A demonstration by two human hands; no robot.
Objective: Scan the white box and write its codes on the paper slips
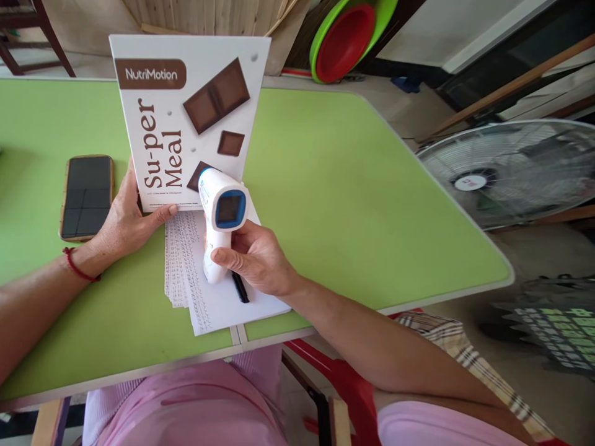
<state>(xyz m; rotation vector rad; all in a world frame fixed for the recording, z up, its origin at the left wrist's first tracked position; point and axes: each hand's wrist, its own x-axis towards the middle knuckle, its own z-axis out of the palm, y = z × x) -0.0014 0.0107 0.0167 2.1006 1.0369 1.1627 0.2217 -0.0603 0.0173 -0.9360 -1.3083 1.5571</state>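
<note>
In the right hand (260, 260), gripping a white thermometer (218, 232) over papers (253, 313) and a black pen (240, 287). In the left hand (125, 214), clasping the Su-per Meal package (193, 124) by its lower left corner, behind the thermometer, with a red basin (344, 44) beyond.

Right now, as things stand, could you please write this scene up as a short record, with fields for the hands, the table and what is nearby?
Left hand: holds the pack at its lower left corner, printed front towards the camera
Right hand: grips the thermometer by its handle
Thermometer screen: dark
Table: green
Papers: on the table, below the thermometer
Pen: black, on the papers
Phone: left of the pack, screen dark
Fan: beyond the table's right side
</note>
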